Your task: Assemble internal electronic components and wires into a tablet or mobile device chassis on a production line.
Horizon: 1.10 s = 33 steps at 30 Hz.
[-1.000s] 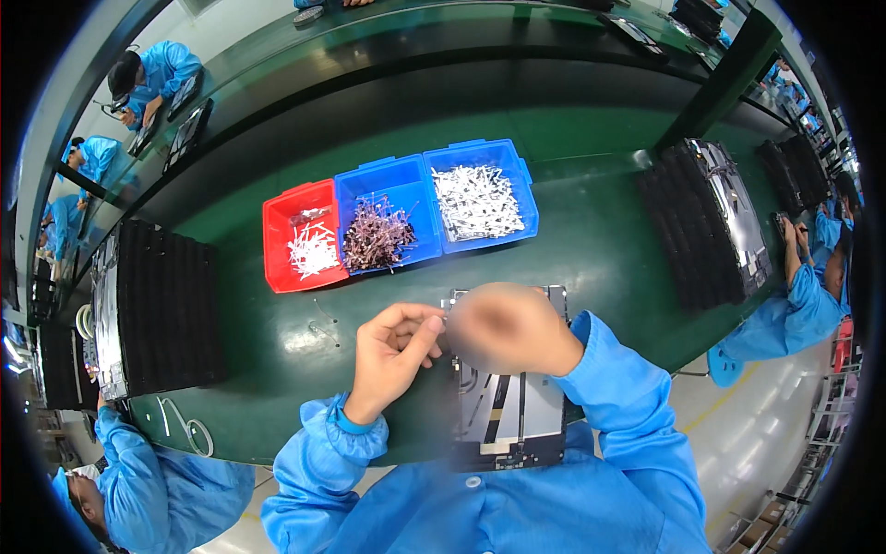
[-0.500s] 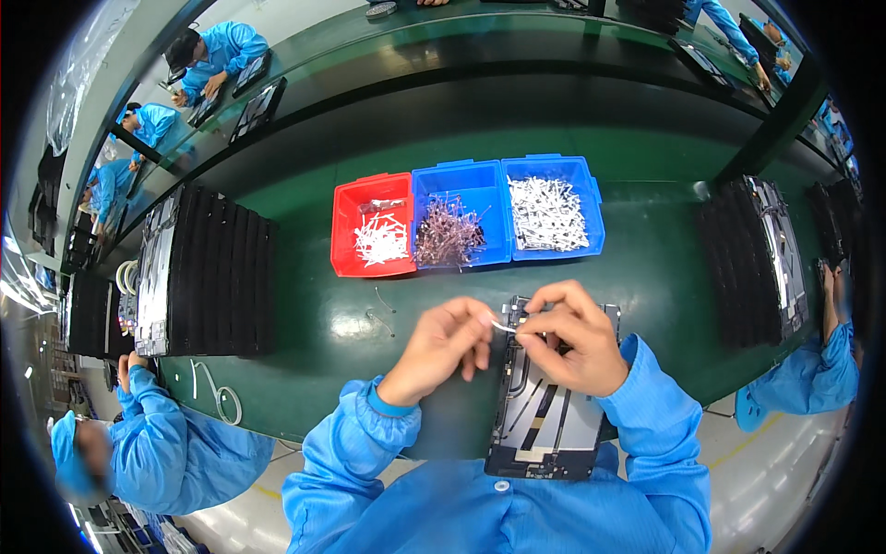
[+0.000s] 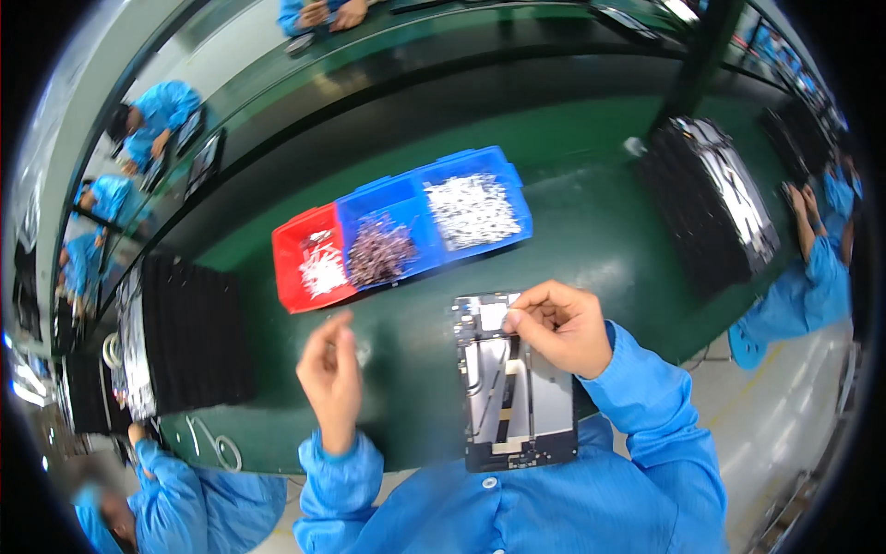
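An opened tablet-like device (image 3: 551, 406) lies before me, its dark frame showing circuit parts, ribbon cables and a large grey panel. Over its upper end, beside a pale square patch, my right hand (image 3: 563, 331) is closed in a pinch; what sits between the fingertips is too small to make out. My left hand (image 3: 332, 379) is raised over the green table, left of the device and below the red bin. Its thumb and forefinger are close together, blurred, and anything between them cannot be made out.
A red bin (image 3: 288, 268) of white strips adjoins one blue bin (image 3: 406, 198) of brownish wiry parts and another blue bin (image 3: 524, 208) of small white pieces. Stacked dark devices stand left (image 3: 198, 337) and right (image 3: 688, 198). A pale cable (image 3: 221, 448) lies lower left. Co-workers sit around.
My left hand has moved away to the left from the white strip both hands were at. My right hand stays over the device's upper end. The whole view has turned and shifted.
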Available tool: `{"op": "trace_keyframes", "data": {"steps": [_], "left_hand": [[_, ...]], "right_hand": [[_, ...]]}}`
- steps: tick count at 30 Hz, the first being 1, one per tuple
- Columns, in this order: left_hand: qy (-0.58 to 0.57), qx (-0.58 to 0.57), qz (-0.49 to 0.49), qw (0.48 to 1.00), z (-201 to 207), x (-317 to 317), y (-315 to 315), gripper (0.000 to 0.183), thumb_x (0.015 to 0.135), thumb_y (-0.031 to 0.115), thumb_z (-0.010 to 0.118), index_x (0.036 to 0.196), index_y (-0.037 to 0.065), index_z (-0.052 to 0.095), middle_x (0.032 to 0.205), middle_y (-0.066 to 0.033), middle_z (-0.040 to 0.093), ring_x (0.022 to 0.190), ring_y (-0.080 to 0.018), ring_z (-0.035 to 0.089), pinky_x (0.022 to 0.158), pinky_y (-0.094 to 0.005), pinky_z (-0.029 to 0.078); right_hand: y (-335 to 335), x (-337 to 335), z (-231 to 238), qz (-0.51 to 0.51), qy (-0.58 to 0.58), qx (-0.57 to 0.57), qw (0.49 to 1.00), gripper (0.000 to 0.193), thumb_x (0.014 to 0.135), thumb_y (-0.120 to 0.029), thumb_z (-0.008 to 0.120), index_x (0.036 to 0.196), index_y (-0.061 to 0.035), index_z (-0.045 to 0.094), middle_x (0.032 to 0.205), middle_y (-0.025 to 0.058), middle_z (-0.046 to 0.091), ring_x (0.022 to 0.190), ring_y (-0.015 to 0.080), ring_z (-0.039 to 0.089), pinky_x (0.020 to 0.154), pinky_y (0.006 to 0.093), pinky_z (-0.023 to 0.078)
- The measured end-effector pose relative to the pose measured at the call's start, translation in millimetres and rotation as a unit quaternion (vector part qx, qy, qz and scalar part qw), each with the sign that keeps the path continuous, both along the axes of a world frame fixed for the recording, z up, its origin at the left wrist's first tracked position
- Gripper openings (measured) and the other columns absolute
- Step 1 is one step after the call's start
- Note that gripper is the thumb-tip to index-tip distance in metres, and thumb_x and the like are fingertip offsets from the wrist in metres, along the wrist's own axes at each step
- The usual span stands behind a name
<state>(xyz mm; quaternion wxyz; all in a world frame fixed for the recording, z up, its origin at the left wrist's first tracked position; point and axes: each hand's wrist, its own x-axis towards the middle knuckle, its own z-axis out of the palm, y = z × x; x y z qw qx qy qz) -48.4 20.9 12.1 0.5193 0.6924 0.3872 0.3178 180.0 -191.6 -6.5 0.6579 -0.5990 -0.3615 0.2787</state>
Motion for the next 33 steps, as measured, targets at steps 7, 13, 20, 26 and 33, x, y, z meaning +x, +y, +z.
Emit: {"op": "trace_keyframes", "data": {"steps": [7, 13, 20, 26, 33], "left_hand": [[0.134, -0.260, -0.307, 0.906, 12.1, -10.6, -71.7, 0.065, 0.100, 0.010, 0.069, 0.155, -0.003, 0.038, 0.135, -0.0119, 0.061, 0.073, -0.0073, 0.060, 0.064, -0.0223, 0.050], [0.056, -0.463, -0.264, 0.844, 3.8, 7.0, -84.8, 0.057, 0.099, 0.015, 0.069, 0.149, -0.001, 0.046, 0.118, -0.0029, 0.065, 0.071, -0.0039, 0.054, 0.056, -0.0202, 0.041], [0.071, -0.500, -0.266, 0.821, 13.2, 15.1, -94.2, 0.033, 0.098, 0.014, 0.068, 0.129, 0.003, 0.065, 0.107, -0.0012, 0.071, 0.085, -0.0060, 0.062, 0.067, -0.0246, 0.048], [-0.110, -0.079, -0.166, 0.977, 34.6, -1.9, -102.8, 0.033, 0.091, -0.002, 0.072, 0.123, 0.000, 0.061, 0.104, -0.0018, 0.066, 0.091, -0.0091, 0.062, 0.077, -0.0267, 0.052], [-0.039, 0.392, -0.084, 0.915, 10.1, 12.4, -102.6, 0.020, 0.077, -0.002, 0.078, 0.076, 0.008, 0.061, 0.064, -0.0061, 0.059, 0.046, -0.0241, 0.057, 0.043, -0.0353, 0.045]], "right_hand": [[-48.4, -10.0, -22.6, -0.050, 0.022, 0.013, 0.998, 0.005, 0.095, -0.002, 0.072, 0.095, -0.0022, 0.067, 0.070, -0.0064, 0.059, 0.056, -0.0032, 0.046, 0.048, 0.0190, 0.032], [-52.0, -28.9, -22.8, -0.105, 0.024, 0.062, 0.992, 0.004, 0.096, 0.001, 0.070, 0.095, 0.0000, 0.066, 0.072, -0.0042, 0.063, 0.060, -0.0017, 0.052, 0.052, 0.0177, 0.038], [-47.0, -22.6, -11.7, -0.035, -0.005, 0.046, 0.998, 0.004, 0.096, 0.001, 0.070, 0.097, 0.0017, 0.066, 0.076, 0.0000, 0.068, 0.064, 0.0004, 0.058, 0.054, 0.0190, 0.043], [-32.0, 2.6, 75.2, -0.003, -0.008, 0.117, 0.993, 0.008, 0.095, 0.002, 0.069, 0.102, 0.0003, 0.065, 0.093, 0.0075, 0.073, 0.074, 0.0048, 0.062, 0.065, 0.0216, 0.049], [1.9, -22.1, 129.6, 0.204, 0.044, 0.184, 0.960, 0.007, 0.093, 0.001, 0.070, 0.097, -0.0009, 0.064, 0.092, 0.0015, 0.066, 0.060, -0.0026, 0.043, 0.053, 0.0185, 0.033]]}}
